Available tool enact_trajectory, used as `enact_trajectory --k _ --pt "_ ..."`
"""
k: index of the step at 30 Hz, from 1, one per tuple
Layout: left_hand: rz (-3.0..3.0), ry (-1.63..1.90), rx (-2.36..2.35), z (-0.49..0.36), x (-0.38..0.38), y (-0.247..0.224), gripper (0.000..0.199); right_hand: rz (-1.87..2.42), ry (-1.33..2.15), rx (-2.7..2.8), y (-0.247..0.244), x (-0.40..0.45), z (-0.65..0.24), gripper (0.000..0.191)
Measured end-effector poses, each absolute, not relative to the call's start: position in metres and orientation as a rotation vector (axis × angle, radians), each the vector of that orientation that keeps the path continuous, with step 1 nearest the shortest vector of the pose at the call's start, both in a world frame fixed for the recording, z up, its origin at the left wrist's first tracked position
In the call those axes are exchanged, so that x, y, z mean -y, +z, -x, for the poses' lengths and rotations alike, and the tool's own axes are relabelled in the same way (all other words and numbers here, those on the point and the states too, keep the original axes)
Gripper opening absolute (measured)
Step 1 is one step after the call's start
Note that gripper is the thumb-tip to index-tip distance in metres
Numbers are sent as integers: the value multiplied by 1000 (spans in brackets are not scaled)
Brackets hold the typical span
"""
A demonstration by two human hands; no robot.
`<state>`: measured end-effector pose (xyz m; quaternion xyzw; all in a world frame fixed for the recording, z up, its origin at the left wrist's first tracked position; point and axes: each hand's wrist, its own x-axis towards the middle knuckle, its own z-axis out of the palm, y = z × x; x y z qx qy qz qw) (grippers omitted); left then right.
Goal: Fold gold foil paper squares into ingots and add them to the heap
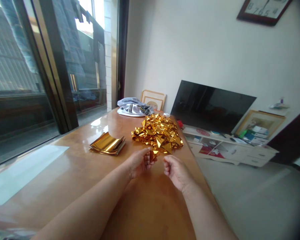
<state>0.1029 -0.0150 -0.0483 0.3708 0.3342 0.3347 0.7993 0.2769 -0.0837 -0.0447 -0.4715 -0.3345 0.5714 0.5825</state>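
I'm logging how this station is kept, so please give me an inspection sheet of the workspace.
Surface: glossy brown table, with bright reflections on the window side.
Work items: stack of gold sheets on the left; pile of folded gold pieces beyond the hands.
Clutter: grey-and-white bundle, apparently cloth, at the far end.
Hands: left hand holds a small gold piece; right hand is curled close by, its contents unclear.
Cables: nothing seen.
Surroundings: dark television above a white cabinet; wall clock at upper right.
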Motion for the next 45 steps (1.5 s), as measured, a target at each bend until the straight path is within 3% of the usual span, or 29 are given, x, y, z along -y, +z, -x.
enact_trajectory --k 6,22,31,36,45 --pt "-702 666 -722 -105 14 -52 31 1078 1094 967 -37 92 -267 26" --pt "-833 602 -735 -107 25 -45 33 1118 940 1220 -33 98 -261 19" --pt "-1730 1253 -955 -108 22 -49 19 1219 695 1327 -38 96 -268 18" --pt "-2092 1293 -885 -106 30 -41 14 1319 554 1415 -43 95 -269 19" --pt "-2235 1207 -869 -104 38 -33 13 1340 483 1478 -46 94 -268 18"
